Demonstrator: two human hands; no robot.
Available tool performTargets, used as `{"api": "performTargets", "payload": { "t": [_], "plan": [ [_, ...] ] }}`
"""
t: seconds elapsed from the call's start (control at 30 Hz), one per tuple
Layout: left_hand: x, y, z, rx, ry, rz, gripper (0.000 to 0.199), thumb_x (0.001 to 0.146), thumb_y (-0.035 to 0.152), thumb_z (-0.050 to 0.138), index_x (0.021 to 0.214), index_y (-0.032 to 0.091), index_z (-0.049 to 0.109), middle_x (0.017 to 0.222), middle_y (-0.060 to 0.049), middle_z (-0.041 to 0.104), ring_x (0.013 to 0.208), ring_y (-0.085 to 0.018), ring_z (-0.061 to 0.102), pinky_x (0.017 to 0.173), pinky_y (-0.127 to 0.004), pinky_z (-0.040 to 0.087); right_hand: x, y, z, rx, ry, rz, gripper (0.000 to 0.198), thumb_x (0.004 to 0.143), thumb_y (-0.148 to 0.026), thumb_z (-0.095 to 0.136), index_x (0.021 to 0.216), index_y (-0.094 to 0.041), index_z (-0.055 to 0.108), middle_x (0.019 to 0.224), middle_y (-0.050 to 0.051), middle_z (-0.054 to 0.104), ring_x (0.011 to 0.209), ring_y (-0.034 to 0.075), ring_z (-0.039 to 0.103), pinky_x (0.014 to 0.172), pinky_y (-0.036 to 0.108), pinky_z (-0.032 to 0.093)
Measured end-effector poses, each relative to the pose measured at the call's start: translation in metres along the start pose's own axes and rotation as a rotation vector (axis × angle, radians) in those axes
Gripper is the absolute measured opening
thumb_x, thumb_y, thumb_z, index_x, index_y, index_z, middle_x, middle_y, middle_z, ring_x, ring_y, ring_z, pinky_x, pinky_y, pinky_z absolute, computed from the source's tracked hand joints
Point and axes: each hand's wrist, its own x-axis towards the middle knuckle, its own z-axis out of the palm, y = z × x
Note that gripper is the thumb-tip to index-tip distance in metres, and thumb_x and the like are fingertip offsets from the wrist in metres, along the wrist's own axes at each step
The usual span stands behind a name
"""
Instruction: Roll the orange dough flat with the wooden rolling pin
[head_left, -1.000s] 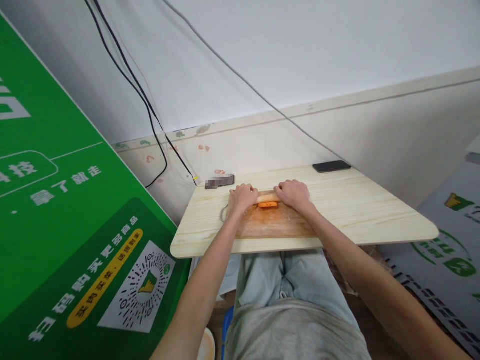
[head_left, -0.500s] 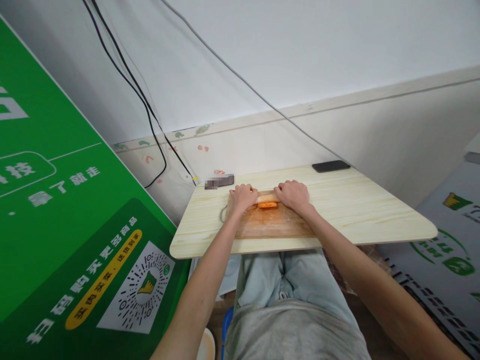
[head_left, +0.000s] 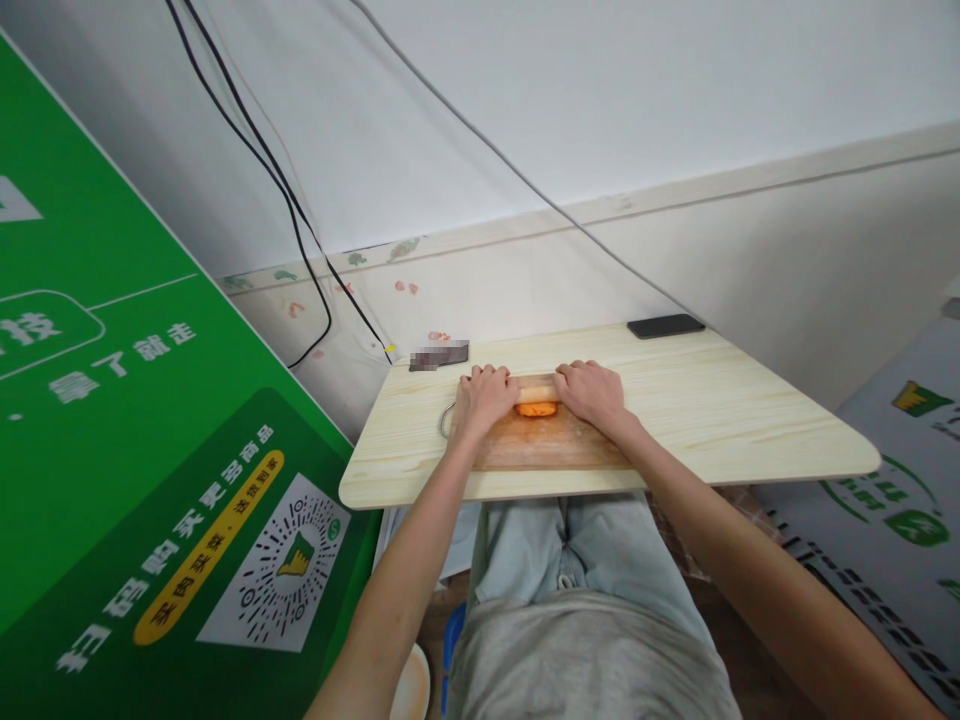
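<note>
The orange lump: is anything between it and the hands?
Yes: the rolling pin, under the left hand and right hand, lies along the far side of the orange lump. Nothing visible covers its near side.

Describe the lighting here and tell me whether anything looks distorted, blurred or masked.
Head view: soft light, with grey shading on the wall at far right; head view: the green sign looks stretched toward the frame's edge, likely lens distortion; head view: mosaic blocks hide part of the dark item on the table; head view: the orange piece shows too small for fine texture.
</note>
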Motion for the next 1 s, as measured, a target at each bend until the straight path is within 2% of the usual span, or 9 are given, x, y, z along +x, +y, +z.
{"api": "performTargets", "payload": {
  "t": [0.27, 0.5, 0.67, 0.83, 1.0],
  "plan": [
    [-0.025, 0.0, 0.0, 0.028, 0.057, 0.032, 0.042, 0.111, 0.033, 0.035, 0.128, 0.028, 0.073, 0.141, -0.009, 0.071, 0.133, -0.031, 0.056, 0.113, -0.048, 0.041, -0.024, -0.003, 0.0, 0.004, 0.066, -0.012, 0.049, 0.111, -0.031, 0.032, 0.122, -0.017, 0.078, 0.132, 0.017, 0.075, 0.119, 0.03, 0.067, 0.092, 0.037, 0.048],
    [-0.045, -0.001, 0.004, -0.002, 0.102, 0.033, 0.04, 0.112, 0.033, 0.037, 0.132, 0.027, 0.07, 0.142, -0.011, 0.071, 0.134, -0.032, 0.056, 0.117, -0.047, 0.037, -0.037, -0.005, 0.001, 0.009, 0.143, -0.057, 0.048, 0.111, -0.031, 0.032, 0.118, -0.016, 0.077, 0.125, 0.016, 0.077, 0.118, 0.03, 0.066, 0.1, 0.037, 0.044],
    [-0.025, 0.0, 0.002, 0.014, 0.077, 0.024, 0.04, 0.11, 0.032, 0.037, 0.132, 0.026, 0.071, 0.143, -0.013, 0.07, 0.136, -0.033, 0.055, 0.116, -0.05, 0.039, -0.017, -0.004, 0.003, -0.003, 0.091, -0.049, 0.047, 0.111, -0.031, 0.033, 0.116, -0.016, 0.077, 0.127, 0.016, 0.077, 0.12, 0.03, 0.066, 0.097, 0.037, 0.046],
    [0.004, 0.001, -0.002, -0.006, 0.003, -0.014, 0.045, 0.107, 0.034, 0.041, 0.143, 0.023, 0.065, 0.15, -0.015, 0.067, 0.142, -0.036, 0.052, 0.119, -0.055, 0.038, 0.009, -0.002, 0.0, 0.006, -0.035, -0.016, 0.051, 0.112, -0.035, 0.031, 0.128, -0.017, 0.076, 0.136, 0.018, 0.073, 0.127, 0.032, 0.063, 0.1, 0.039, 0.048],
    [0.016, -0.004, -0.003, -0.045, -0.028, -0.02, 0.048, 0.105, 0.035, 0.04, 0.145, 0.022, 0.062, 0.154, -0.015, 0.064, 0.146, -0.035, 0.052, 0.12, -0.055, 0.039, 0.028, -0.002, -0.005, 0.007, -0.111, -0.001, 0.054, 0.11, -0.039, 0.032, 0.139, -0.016, 0.072, 0.143, 0.02, 0.07, 0.131, 0.036, 0.062, 0.102, 0.044, 0.049]
  ]
}}
